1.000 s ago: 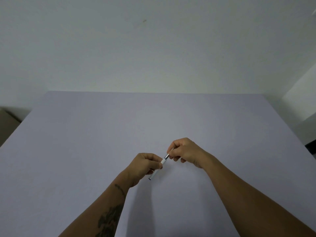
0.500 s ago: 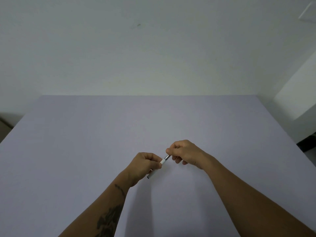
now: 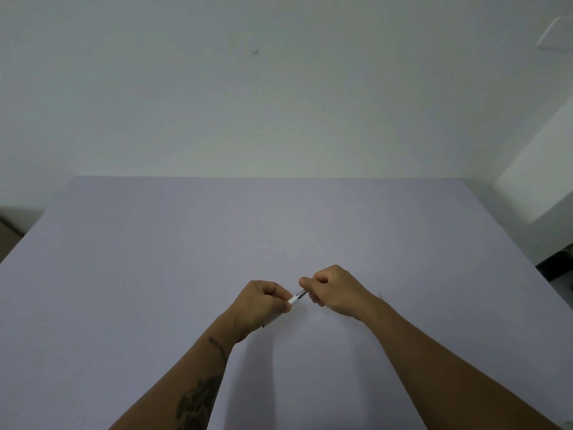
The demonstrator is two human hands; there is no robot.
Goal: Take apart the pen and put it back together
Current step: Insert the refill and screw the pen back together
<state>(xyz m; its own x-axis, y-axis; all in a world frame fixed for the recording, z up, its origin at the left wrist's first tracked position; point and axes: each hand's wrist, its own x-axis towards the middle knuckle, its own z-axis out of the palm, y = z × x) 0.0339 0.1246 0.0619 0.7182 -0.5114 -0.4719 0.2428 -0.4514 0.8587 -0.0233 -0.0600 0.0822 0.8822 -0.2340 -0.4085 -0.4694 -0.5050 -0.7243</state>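
Note:
A slim white pen (image 3: 294,299) with a silvery metal section is held slantwise above the lilac table (image 3: 155,259), between both fists. My left hand (image 3: 262,302) is closed around the pen's white barrel, whose lower end pokes out below the fist. My right hand (image 3: 333,290) pinches the metal end with thumb and forefinger. The two hands are almost touching. Most of the pen is hidden inside the fingers.
The lilac table fills the lower half of the view and ends at a plain white wall (image 3: 279,88). A white block (image 3: 539,187) stands beyond the table's right edge, with dark clutter (image 3: 558,265) below it.
Both hands stay on the pen and have barely shifted. The left fist has slid down the barrel, so less of the lower end sticks out.

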